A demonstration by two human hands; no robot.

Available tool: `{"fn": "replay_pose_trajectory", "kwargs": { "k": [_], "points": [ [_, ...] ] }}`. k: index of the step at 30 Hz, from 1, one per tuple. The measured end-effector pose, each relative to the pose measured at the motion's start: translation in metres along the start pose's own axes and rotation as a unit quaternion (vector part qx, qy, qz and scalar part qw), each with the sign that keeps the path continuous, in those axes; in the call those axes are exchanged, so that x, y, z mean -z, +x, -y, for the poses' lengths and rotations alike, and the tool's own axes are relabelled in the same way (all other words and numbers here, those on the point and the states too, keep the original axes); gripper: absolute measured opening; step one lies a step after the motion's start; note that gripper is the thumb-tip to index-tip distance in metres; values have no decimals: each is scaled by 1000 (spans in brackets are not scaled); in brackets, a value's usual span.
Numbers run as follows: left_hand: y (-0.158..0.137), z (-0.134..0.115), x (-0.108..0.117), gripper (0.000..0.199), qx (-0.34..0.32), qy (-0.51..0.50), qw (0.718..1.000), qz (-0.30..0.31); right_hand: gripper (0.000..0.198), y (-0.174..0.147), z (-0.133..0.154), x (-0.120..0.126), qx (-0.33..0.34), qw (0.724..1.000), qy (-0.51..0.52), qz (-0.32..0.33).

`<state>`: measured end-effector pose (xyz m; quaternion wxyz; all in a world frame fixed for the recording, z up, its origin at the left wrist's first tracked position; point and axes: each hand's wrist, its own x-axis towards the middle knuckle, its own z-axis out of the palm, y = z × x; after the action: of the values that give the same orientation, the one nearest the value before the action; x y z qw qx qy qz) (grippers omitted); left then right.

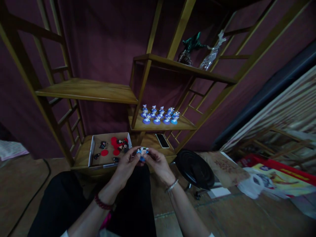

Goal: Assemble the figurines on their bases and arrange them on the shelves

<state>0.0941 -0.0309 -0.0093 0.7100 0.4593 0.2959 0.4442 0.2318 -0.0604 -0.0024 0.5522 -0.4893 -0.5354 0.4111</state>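
Note:
Between my two hands, above my lap, is a small blue-and-white figurine (142, 152). My left hand (128, 163) grips it from the left with thumb and fingers, and my right hand (157, 163) grips it from the right. Just left of my hands lies a shallow cardboard box (91, 154) holding red discs (104, 152) and several dark small figures (103, 144). On the shelf ahead, rows of similar purple and blue figurines (158, 119) stand upright. The underside of the held figurine is partly covered by my fingers.
A wooden shelf unit (86, 90) stands against the wall. A phone (162, 140) lies on its lowest board. To the right are a black round stool (195, 169), a white plastic bag (250, 184) and a red-yellow box (281, 179). A cable (46, 176) runs along the floor at left.

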Motion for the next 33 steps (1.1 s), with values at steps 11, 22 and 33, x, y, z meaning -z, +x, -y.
{"fn": "replay_pose_trajectory", "kwargs": {
  "k": [11,22,33],
  "points": [
    [24,2,-48,40,33,26,998,35,31,-10,7,47,6,995,-7,-97],
    [62,9,-89,34,91,14,992,86,32,-6,4,97,-3,990,-35,-140],
    [99,24,-106,32,118,0,979,168,32,2,-6,130,-16,989,-16,-146]
  ]
}}
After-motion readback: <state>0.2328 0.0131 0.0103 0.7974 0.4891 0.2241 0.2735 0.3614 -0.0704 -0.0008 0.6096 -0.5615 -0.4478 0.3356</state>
